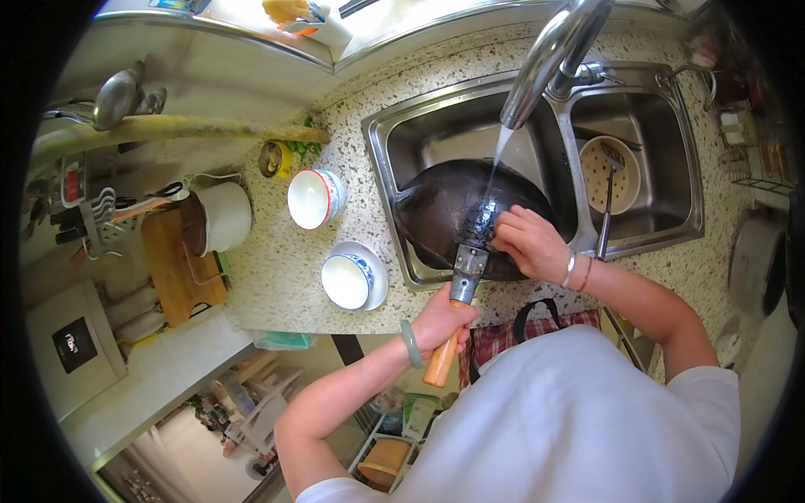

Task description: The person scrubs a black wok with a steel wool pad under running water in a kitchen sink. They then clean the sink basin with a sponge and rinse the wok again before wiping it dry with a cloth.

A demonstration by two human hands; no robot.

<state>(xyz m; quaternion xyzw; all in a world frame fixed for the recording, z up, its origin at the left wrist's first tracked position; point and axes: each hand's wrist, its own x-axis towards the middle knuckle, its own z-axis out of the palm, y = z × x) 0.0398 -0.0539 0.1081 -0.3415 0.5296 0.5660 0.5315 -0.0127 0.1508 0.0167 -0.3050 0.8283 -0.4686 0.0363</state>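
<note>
A dark wok [436, 197] lies tilted in the large left sink basin [444, 138]. My left hand [444, 323] is closed around its wooden handle [438, 369], which sticks out over the front edge of the counter. Close to the metal handle joint [470, 267], my right hand [532, 243] rests against the wok with its fingers curled. Whatever those fingers may hold is hidden. Water [502, 144] runs from the chrome faucet [545, 67] onto the wok and glistens just left of my right fingers.
In the right basin stand a cream strainer [597, 180] and a long-handled utensil [605, 218]. Left of the sink are a red-rimmed bowl [310, 201] and a blue-patterned bowl [345, 281] on a saucer. Farther left are a white pot [228, 220] and a cutting board [180, 272].
</note>
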